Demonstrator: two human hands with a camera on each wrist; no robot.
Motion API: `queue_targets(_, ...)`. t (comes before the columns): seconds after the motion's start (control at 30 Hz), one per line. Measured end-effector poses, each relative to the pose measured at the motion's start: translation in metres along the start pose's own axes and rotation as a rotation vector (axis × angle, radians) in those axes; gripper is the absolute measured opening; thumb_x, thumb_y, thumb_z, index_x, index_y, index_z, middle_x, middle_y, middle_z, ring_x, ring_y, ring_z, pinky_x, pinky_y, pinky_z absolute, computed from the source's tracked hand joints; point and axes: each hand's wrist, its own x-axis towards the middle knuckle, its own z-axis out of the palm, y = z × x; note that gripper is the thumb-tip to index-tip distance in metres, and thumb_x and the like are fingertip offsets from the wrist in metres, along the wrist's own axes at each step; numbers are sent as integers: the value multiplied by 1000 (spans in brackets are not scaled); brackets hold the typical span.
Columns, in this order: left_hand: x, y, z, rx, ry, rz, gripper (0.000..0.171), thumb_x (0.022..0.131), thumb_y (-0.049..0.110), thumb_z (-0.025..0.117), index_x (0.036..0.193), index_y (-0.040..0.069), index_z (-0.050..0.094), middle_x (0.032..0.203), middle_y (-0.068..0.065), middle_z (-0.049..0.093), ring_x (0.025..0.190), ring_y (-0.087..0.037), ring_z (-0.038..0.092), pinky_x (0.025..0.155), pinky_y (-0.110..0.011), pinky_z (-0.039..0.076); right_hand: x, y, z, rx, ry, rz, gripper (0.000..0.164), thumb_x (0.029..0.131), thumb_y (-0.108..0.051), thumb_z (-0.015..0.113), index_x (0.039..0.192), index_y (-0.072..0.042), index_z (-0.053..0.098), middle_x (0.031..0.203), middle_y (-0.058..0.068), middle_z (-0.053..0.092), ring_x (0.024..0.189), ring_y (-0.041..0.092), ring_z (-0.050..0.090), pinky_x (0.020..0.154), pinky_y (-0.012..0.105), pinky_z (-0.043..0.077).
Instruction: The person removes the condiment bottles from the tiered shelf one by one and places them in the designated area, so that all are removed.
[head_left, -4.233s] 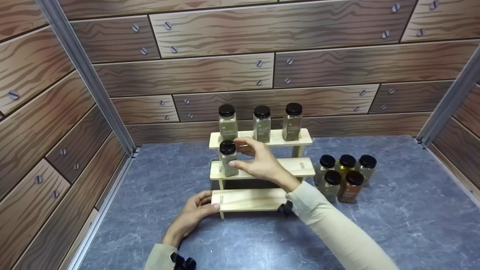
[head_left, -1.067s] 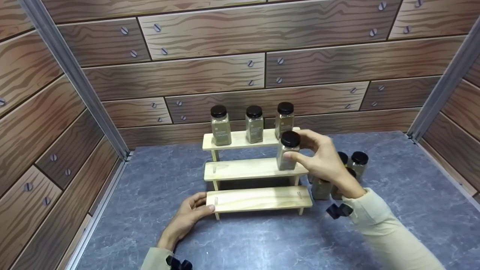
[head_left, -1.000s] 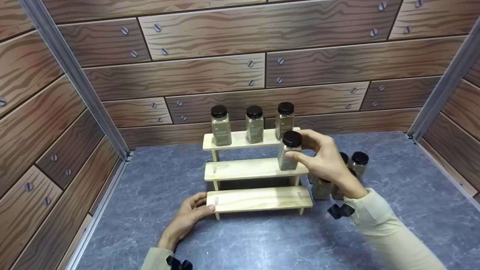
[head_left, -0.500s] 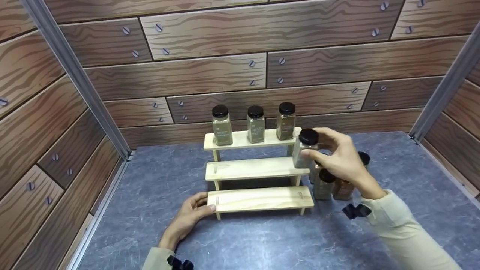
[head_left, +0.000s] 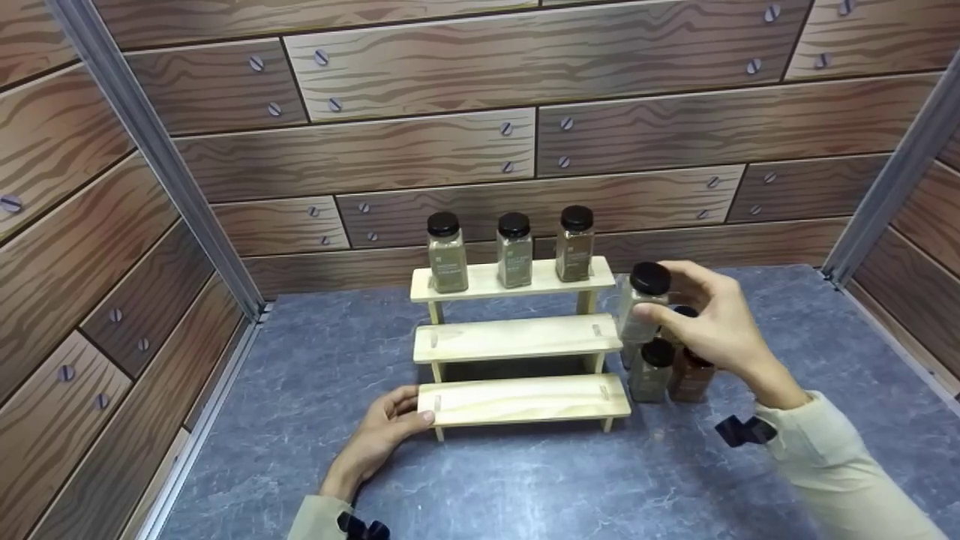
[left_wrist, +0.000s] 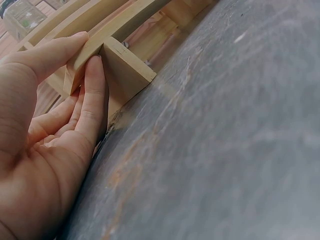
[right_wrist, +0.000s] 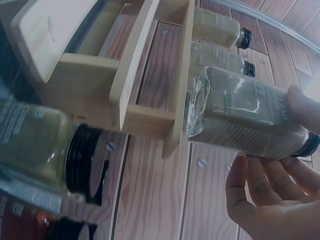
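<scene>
My right hand grips a spice jar with a black cap and greyish-green contents, thumb on one side, fingers on the other. The jar hangs just off the right end of the middle tier, and its glass base faces the rack in the right wrist view. A three-tier pale wooden rack stands on the table. At its lower left corner, my left hand pinches the end of the bottom tier, thumb on top; the left wrist view shows a finger beneath the board by the leg.
Three capped jars stand on the top tier: left, middle and right. Beside the rack's right end, several more jars, among them a greenish one and a reddish one, stand on the table, partly hidden by my right hand.
My right hand has carried the jar from the left end of the middle tier rightward along it, past its right end. The left hand keeps its place on the bottom tier.
</scene>
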Motion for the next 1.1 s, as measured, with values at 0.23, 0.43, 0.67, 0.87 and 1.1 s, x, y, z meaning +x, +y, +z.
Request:
queue_targets(0.23,0,0,1,-3,11,-4,68,96,6,75,151,-17,42,139,-23,64,113,-20,71,101,-31,60,-4,4,-16,-17,32,-12,49,79,10,88,125,5,71,107,-12,78,93,5,75,86,17,61)
queue_targets(0.43,0,0,1,10,13,2,68,95,6,75,150,-17,42,138,-23,65,113,-19,71,101,-30,60,-9,8,-28,-40,54,-5,49,79,12,88,124,7,70,105,-13,78,91,4,75,84,15,60)
queue_targets(0.67,0,0,0,-3,-3,7,67,95,4,75,149,-18,41,136,-22,65,112,-19,71,100,-31,61,-15,15,-42,-67,71,6,48,80,12,87,124,8,69,105,-13,78,90,4,74,83,15,60)
queue_targets(0.87,-1,-2,0,-13,-11,6,67,95,3,75,149,-19,41,134,-20,66,111,-20,72,100,-31,61,-21,25,-53,-106,76,24,48,81,10,87,125,9,69,105,-15,76,91,2,73,85,13,59)
queue_targets(1.1,0,0,0,-17,-6,3,67,96,4,75,149,-18,42,135,-21,66,112,-20,71,101,-32,61,-27,34,-65,-116,91,32,49,82,12,85,127,11,67,107,-19,75,95,-1,72,87,11,58)
